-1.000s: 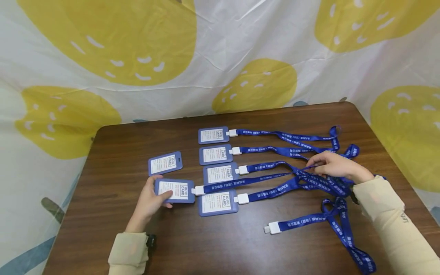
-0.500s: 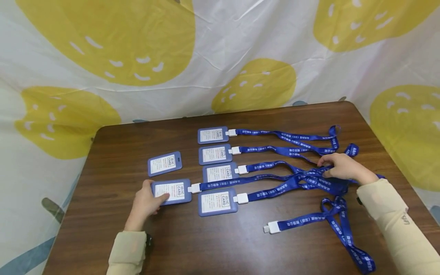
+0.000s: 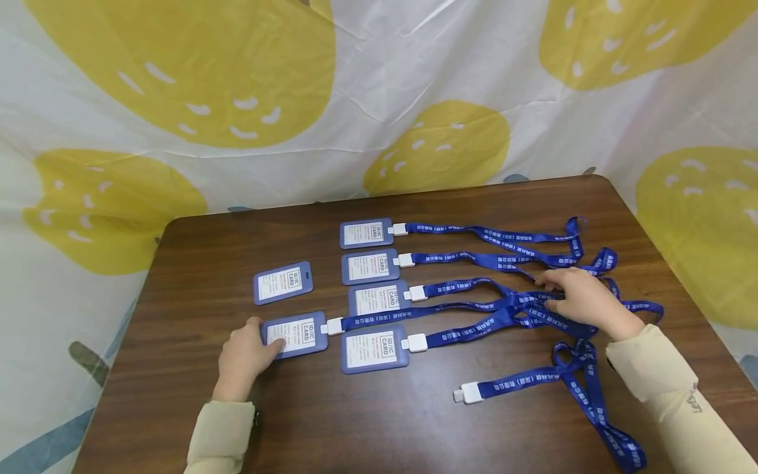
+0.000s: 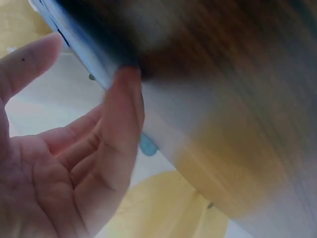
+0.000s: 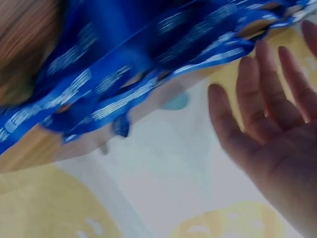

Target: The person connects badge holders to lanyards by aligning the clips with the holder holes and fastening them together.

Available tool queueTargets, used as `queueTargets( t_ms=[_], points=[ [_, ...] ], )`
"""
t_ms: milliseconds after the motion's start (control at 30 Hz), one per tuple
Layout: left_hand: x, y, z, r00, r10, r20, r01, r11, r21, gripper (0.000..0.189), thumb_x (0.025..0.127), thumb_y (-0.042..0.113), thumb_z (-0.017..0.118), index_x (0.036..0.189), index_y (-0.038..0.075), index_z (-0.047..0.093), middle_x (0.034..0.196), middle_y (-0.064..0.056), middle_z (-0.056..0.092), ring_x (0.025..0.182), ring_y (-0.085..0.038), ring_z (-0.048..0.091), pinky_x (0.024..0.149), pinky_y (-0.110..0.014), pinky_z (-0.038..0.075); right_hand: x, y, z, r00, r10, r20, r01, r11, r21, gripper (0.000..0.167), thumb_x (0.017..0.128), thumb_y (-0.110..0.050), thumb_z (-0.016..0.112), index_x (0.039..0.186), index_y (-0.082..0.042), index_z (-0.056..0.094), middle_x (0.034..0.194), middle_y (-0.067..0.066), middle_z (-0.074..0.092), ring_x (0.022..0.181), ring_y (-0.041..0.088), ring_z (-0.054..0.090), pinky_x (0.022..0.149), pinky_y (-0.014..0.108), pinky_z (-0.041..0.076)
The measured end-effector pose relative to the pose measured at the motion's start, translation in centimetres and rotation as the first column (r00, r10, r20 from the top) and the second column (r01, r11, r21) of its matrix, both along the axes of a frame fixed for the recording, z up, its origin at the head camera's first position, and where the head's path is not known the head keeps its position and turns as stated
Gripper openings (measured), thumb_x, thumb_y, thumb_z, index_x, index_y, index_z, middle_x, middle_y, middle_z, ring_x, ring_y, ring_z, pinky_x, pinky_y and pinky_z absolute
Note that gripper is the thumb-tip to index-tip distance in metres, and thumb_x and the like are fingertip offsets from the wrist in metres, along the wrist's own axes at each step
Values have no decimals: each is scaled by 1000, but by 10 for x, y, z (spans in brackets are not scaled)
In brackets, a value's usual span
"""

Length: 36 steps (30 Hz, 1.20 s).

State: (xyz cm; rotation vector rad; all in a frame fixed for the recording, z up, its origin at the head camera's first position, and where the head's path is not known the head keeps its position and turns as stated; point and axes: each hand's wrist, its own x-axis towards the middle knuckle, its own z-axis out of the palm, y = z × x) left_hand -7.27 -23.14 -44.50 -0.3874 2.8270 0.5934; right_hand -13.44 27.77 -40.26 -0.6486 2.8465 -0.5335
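In the head view my left hand [image 3: 244,355] pinches the left end of a blue ID badge holder [image 3: 295,334], thumb over its face. In the left wrist view the hand's fingers and thumb meet the holder's edge [image 4: 84,47]. A white clip [image 3: 334,326] joins this holder to a blue lanyard [image 3: 379,318]. My right hand [image 3: 586,299] is over the heaped lanyard straps [image 3: 539,313]. In the right wrist view its fingers are fairly straight and spread beside the straps, gripping nothing that shows.
Several badge holders with lanyards lie in a column, including a top one [image 3: 366,233] and a bottom one [image 3: 375,349]. A loose holder [image 3: 283,283] lies left of them. A lanyard with a bare clip [image 3: 472,392] lies in front. The brown table [image 3: 414,434] meets a patterned curtain [image 3: 438,145].
My left hand has drawn the badge holder left and slightly nearer, its lanyard trailing. My right hand has moved slightly right and its fingers have come off the strap they pinched.
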Motion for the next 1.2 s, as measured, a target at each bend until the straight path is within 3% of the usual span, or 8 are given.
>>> queueTargets(
  t_ms=[267,367,500,567,700,833,1000,1200],
  points=[
    [-1,-4,4,999,24,-21,-24,999,-23,55,82,29,61,120,-8,46,104,-35,55,73,-41,57,54,-49,45,39,-44,-9,969,248,-17,-249,963,-102,25,76,-9,70,99,-1,64,85,2,64,75,14,58,66,31,49],
    [-4,-4,4,991,36,-132,-40,999,-27,39,83,24,58,107,-7,55,87,-27,61,61,-32,55,47,-43,43,53,-62,-14,950,311,37,-307,947,-96,27,76,-18,71,100,-6,64,90,0,64,78,13,58,67,31,50],
    [-15,-1,7,952,16,-305,-28,999,-33,18,83,16,54,77,0,59,63,-11,55,51,-24,48,40,-34,35,66,-81,-20,938,338,70,-336,941,-39,38,69,-34,77,98,-12,65,92,-4,61,80,13,58,66,31,49],
    [-21,0,9,938,0,-345,-10,1000,-27,17,82,14,53,70,2,56,59,-8,52,50,-22,46,39,-32,33,70,-88,-24,930,360,74,-361,933,2,45,64,-41,78,96,-13,65,91,-5,59,80,13,57,65,31,49],
    [-34,0,12,938,-3,-348,5,1000,4,15,81,13,54,69,4,55,58,-7,52,50,-21,46,40,-30,32,73,-98,-32,908,408,96,-414,908,60,48,56,-45,81,89,-15,62,86,-8,53,73,10,54,60,30,47],
    [-46,-2,12,941,-8,-337,16,1000,21,15,81,14,53,69,5,56,60,-7,53,51,-21,47,40,-30,32,74,-103,-39,896,437,73,-442,894,76,40,55,-34,82,83,-17,57,80,-9,49,65,7,47,53,27,42],
    [-57,-2,12,935,-6,-353,18,999,33,15,81,14,53,70,4,57,61,-8,54,53,-23,48,42,-31,32,73,-106,-43,898,439,37,-440,896,48,33,56,-19,79,78,-17,54,76,-10,46,61,5,42,50,24,39],
    [-70,-4,10,940,-12,-342,20,1000,19,15,81,15,52,75,4,59,65,-10,57,55,-25,50,42,-33,35,70,-101,-41,903,422,85,-419,907,-48,26,64,-19,76,78,-18,54,75,-13,47,63,3,42,53,23,40]
  ],
)
